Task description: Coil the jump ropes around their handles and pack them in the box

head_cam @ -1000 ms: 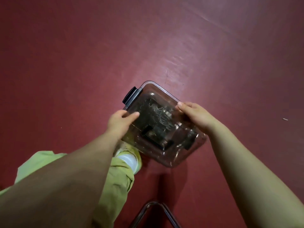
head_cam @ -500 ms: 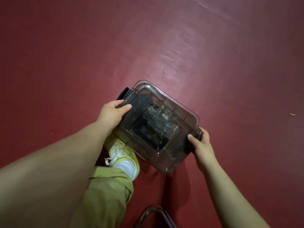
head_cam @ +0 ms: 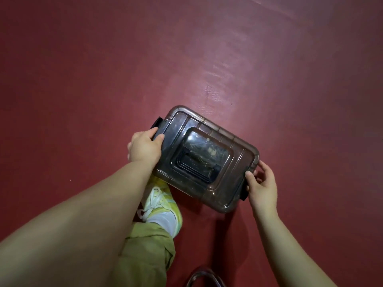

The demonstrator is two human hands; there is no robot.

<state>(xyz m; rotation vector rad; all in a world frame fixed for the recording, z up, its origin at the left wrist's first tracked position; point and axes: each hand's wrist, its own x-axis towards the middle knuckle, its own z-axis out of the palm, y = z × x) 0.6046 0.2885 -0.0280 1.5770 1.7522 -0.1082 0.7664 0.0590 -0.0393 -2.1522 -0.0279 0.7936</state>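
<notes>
Fingers [head_cam: 159,138] of the left hand [head_cam: 145,147] curl round the black latch [head_cam: 158,129] at one short end of the smoky translucent plastic box [head_cam: 207,158]; right hand [head_cam: 262,186] grips the opposite latch [head_cam: 244,192] end. Box is lidded, held over the red floor [head_cam: 83,79] above a yellow-green sneaker [head_cam: 163,206]. Coiled jump ropes [head_cam: 204,150] dimly visible inside. Looks like latching: press both clips evenly, keep it level.

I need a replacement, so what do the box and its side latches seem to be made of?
The box looks like smoky brown see-through plastic with a glossy finish: coiled rope shows dimly through the ribbed lid, and light glints off it. The latches look like opaque black plastic, seemingly matte; hands partly cover both.
</notes>
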